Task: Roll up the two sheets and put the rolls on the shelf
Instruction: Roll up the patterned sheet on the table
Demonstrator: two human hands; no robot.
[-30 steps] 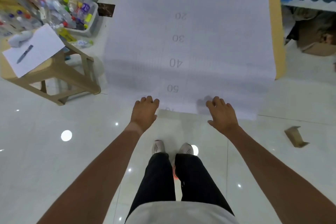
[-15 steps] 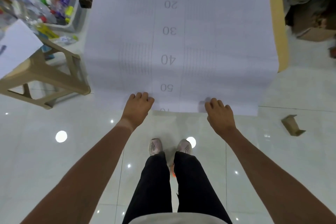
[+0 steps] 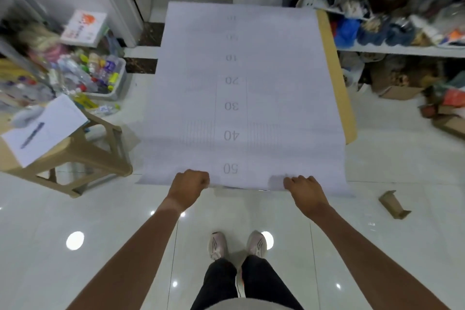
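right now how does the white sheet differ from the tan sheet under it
The white sheet lies on top and shows almost whole; the tan sheet shows only as a strip along the right side. The white sheet carries printed numbers and fine lines; the tan sheet's visible strip is plain. Both hands, left hand and right hand, grip the white sheet's near edge; neither visibly holds the tan sheet. Both sheets lie flat and unrolled on the floor.

Both arms reach forward and down, elbows nearly straight, forearms bare. Left hand (image 3: 189, 187) is knuckles-up, fingers curled under at the near edge of the white sheet (image 3: 241, 98). Right hand (image 3: 305, 190) mirrors it, well apart, fingers curled on that same edge.
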